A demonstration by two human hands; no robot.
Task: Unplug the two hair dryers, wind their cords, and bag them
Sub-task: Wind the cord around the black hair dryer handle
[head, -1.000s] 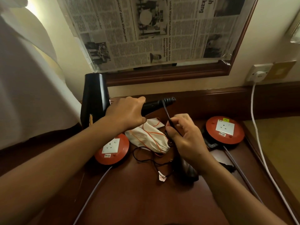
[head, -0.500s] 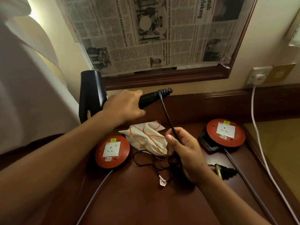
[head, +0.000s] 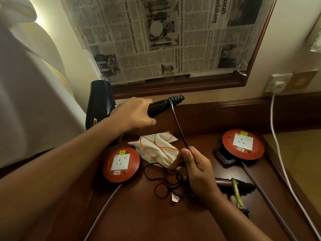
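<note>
Right hand (head: pixel 196 173) dropped lower centre, pinching thin black cord (head: pixel 178 126); left hand (head: pixel 133 113) gripped black plastic hair dryer (head: pixel 99 103) handle, axis pointing right, cord slanting down-right.

Black hair dryer (head: pixel 99 103) held aloft, cord (head: pixel 178 126) taut; white drawstring bag (head: pixel 156 148) crumpled below.

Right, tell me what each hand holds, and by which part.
Left hand grips the hair dryer by its handle; right hand pinches its black cord partway along.

Left hand (head: pixel 134 114) lifts the hair dryer (head: pixel 100 103) higher; right hand (head: pixel 195 168) drops lower, drawing the cord (head: pixel 178 126) longer and taut, one turn round the handle end.
</note>
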